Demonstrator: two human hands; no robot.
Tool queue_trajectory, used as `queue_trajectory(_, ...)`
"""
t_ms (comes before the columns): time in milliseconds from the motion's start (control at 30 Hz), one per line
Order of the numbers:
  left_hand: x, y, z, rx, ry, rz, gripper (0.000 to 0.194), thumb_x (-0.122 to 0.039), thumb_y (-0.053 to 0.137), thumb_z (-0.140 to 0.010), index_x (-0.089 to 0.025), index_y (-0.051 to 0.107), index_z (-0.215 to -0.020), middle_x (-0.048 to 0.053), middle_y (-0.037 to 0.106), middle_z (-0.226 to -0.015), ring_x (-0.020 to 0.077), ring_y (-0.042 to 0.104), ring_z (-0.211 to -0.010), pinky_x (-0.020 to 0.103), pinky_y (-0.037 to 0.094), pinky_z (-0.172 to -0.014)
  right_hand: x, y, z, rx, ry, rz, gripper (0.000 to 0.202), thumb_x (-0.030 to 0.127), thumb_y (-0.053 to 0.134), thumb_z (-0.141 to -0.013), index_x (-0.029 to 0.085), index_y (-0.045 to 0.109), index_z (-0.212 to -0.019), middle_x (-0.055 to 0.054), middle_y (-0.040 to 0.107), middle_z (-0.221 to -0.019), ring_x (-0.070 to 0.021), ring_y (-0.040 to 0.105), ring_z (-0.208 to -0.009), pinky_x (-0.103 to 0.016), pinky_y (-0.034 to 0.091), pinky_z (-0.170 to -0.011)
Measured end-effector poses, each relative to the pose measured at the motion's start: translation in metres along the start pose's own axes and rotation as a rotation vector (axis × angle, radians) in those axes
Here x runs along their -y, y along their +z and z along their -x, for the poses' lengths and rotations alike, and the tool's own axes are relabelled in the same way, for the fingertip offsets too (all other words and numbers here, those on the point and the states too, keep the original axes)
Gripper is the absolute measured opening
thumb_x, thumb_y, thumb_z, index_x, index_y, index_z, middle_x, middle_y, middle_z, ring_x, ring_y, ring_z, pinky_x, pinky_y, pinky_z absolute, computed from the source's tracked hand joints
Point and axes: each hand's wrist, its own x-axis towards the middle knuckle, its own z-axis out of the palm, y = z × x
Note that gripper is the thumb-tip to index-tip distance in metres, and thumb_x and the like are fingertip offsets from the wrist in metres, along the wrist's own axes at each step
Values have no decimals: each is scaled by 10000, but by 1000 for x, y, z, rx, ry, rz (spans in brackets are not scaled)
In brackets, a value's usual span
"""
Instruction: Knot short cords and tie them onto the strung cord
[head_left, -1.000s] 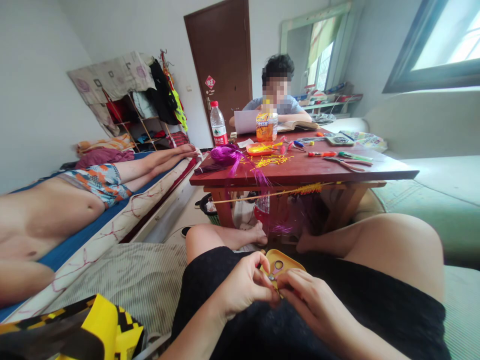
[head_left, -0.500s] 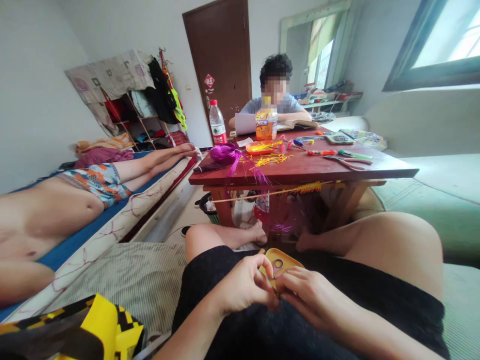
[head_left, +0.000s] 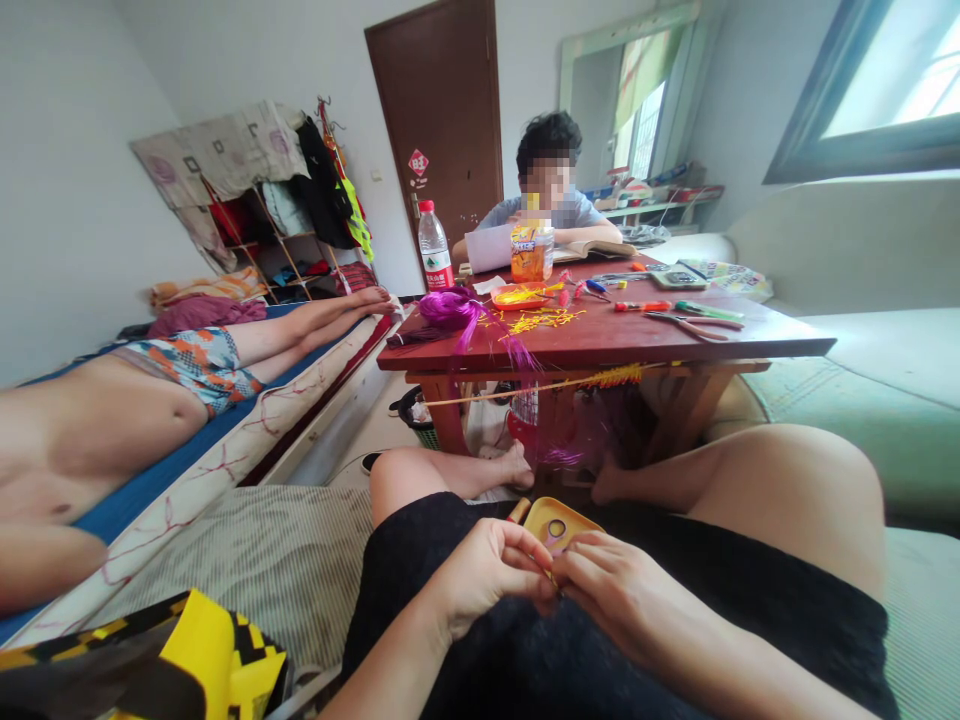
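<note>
From my distant post, I see the left hand [head_left: 480,575] and right hand [head_left: 626,600] pinching a tiny yellowish piece [head_left: 552,576] (too small to identify) between them, beside a shallow, yellow, rounded tray [head_left: 581,522]; light, close, steady fingertips should serve best.

So the reddish-brown wooden table [head_left: 585,340] has a red-capped water bottle [head_left: 435,246] and an orange drink bottle [head_left: 532,252] standing on it, plus a purple fiber bundle [head_left: 451,308] spilling over the near edge, loose yellow bits [head_left: 546,321] beside an orange tray [head_left: 520,297], pliers [head_left: 696,326] lying near the right side, and an open book [head_left: 595,249] at the back.
</note>
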Motion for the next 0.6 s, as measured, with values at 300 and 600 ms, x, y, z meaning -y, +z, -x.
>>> queue_trajectory(300, -1, 3, 0, -7, -17, -75, 282, -293, 772, -488, -110, 595, -609, -6, 595, -528, 110, 541, -510, 244, 407, -580, 0, 2, 2, -21, 24, -93, 224, 94, 373, -860, 180, 573, -807, -46, 618, -734, -168, 560, -690, -268, 423, -676)
queue_trajectory(600, 7, 8, -2, -188, 338, -284, 231, -337, 649, -685, -132, 544, -685, -1, 523, -688, 113, 465, -645, 231, 361, -631, 3, -3, 1, 21, 406, -742, 137, 193, 454, -804, 188, 446, -667, 29, 471, -598, -118, 456, -546, -223, 359, -525)
